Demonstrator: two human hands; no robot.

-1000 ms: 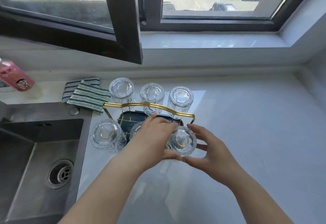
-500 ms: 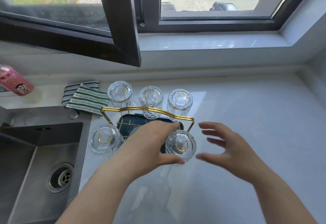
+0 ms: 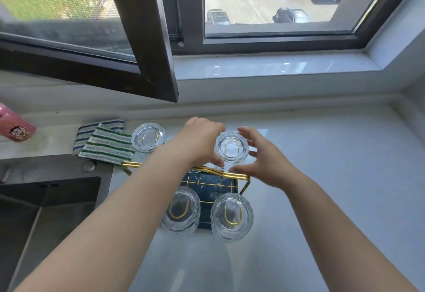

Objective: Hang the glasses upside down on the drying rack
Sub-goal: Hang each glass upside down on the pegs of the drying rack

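The far-right glass (image 3: 232, 147) is hung upside down on the gold drying rack (image 3: 236, 175), and it is flanked by both hands. The left hand (image 3: 202, 139) is laid against its left side, the fingers curled toward it; whether it is actually gripped cannot be told. The right hand (image 3: 262, 158) is held just beside it, fingers spread and apart from the glass.

A knock from either forearm is judged the main risk: the two near glasses (image 3: 231, 215) hang directly beneath the arms, beyond the rack's tray. The sink edge (image 3: 104, 183) lies close on the left; open counter (image 3: 333, 176) is left on the right for withdrawal.
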